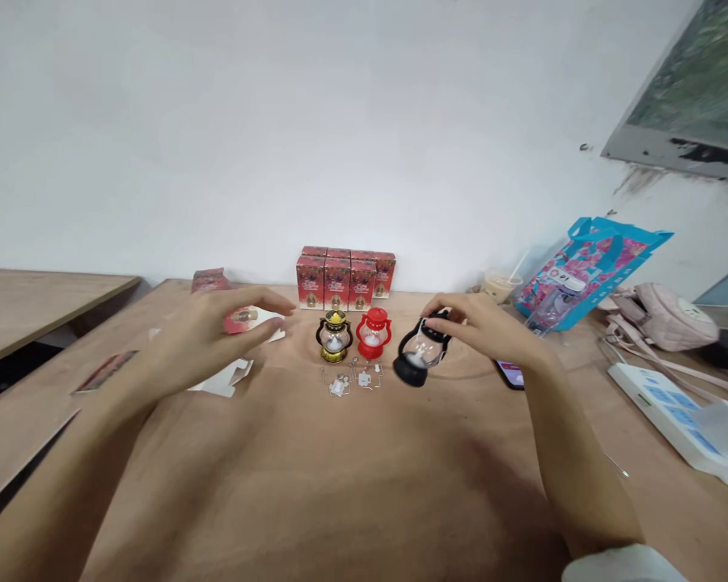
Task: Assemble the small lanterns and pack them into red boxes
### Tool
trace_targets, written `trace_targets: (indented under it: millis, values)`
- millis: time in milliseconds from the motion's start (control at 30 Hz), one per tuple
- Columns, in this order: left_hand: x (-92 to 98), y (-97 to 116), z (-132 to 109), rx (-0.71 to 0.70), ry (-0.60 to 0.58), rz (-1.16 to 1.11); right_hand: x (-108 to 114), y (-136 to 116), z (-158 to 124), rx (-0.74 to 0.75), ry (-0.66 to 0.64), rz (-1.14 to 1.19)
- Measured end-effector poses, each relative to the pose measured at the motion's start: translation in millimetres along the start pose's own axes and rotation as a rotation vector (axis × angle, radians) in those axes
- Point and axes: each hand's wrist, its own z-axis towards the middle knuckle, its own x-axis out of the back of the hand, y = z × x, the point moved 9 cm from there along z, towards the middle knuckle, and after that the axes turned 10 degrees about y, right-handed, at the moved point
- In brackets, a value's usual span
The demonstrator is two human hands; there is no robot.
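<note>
My right hand (470, 321) grips a small black lantern (421, 349) by its top; the lantern hangs tilted, its base swung to the left. Left of it stand a red lantern (373, 333) and a black-and-gold lantern (334, 336), both upright on the table. Over the flattened red-and-white packaging (256, 323), my left hand (230, 331) is held with fingers stretched and apart, nothing in it. Small metal hooks and white tags (364, 378) lie in front of the two standing lanterns.
Several red boxes (338, 283) are stacked by the wall. To the right are a drink cup (498, 284), a blue floral bag (588, 267), a clear bottle (555, 307), a phone (510, 374), a pink bag (667, 315) and a white power strip (673, 412). A gap separates the left-hand table (48, 295).
</note>
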Motion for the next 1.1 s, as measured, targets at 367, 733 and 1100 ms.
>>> trace_targets:
  millis: [367,733,1100]
  values:
    - [-91.9,29.4,-23.5,0.061,-0.232,-0.362,20.3,-87.5,-26.7,0.250,0.483,0.203]
    - [-89.6,5.1,-18.7,0.330,-0.134,-0.464,-21.8,-100.5,-23.6,0.238,0.422,0.099]
    - [-104.5,11.0,-25.9,0.363,-0.278,-0.543,-20.3,-97.4,-25.0,0.231,0.539,-0.013]
